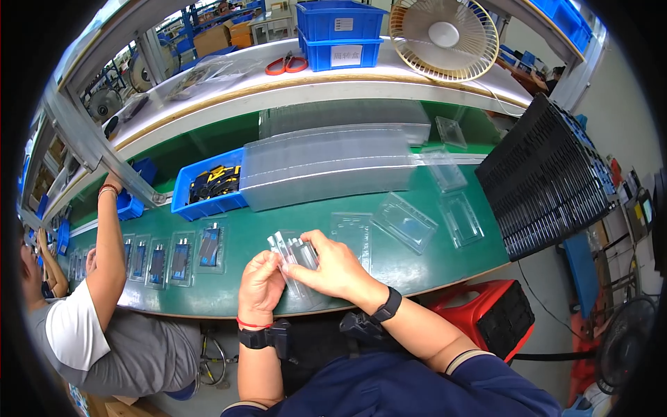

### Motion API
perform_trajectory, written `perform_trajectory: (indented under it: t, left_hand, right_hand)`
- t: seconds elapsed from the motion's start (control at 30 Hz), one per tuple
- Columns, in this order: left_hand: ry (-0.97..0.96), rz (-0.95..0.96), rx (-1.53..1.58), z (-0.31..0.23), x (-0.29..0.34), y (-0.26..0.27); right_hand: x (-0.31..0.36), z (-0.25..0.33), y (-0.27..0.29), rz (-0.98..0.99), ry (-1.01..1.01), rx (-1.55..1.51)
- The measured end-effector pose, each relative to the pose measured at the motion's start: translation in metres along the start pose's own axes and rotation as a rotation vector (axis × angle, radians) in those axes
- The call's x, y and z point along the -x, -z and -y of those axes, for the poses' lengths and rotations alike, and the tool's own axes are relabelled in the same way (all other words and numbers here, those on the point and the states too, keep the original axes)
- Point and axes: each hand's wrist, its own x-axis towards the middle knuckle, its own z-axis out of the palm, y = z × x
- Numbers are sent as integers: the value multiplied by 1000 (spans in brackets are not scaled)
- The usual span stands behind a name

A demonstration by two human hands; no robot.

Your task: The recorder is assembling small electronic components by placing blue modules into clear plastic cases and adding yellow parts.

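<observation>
Over the near edge of the green table, both my hands hold a transparent plastic blister tray (297, 251). My left hand (260, 286) pinches its left side between thumb and fingers. From the right, my right hand (335, 265) grips it, thumb in front and fingers curled over the top. Whether it is one tray or a few nested together, I cannot tell. Just right of my hands another transparent tray (356, 233) lies flat. Beyond that rest a larger transparent tray (406, 224) and a narrower one (461, 219).
Long stacks of transparent trays (326, 167) stand behind my hands, beside a blue bin (208, 201) of black-and-yellow parts. Filled trays (209, 247) line the table leftward, where a co-worker's arm (110, 243) reaches. Stacked black trays (545, 181) rise at right. Red-handled scissors (286, 65) and a fan (443, 35) occupy the shelf.
</observation>
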Motion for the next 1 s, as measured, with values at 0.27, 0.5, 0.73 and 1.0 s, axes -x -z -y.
perform_trajectory:
  t: [0.27, 0.5, 0.73, 1.0]
  left_hand:
    - [-63, -350, -528, -43, 8, 20]
    - [-580, -303, -1786, 3, 33, -27]
    - [-348, -73, -1987, 42, 38, -69]
    - [-490, -102, -1957, 38, 33, -53]
  right_hand:
    - [9, -17, 20, -105, 32, 207]
    - [34, -80, 95, -458, -11, 678]
    - [77, -96, 107, -450, -98, 803]
    - [-4, -129, 222, -507, -284, 779]
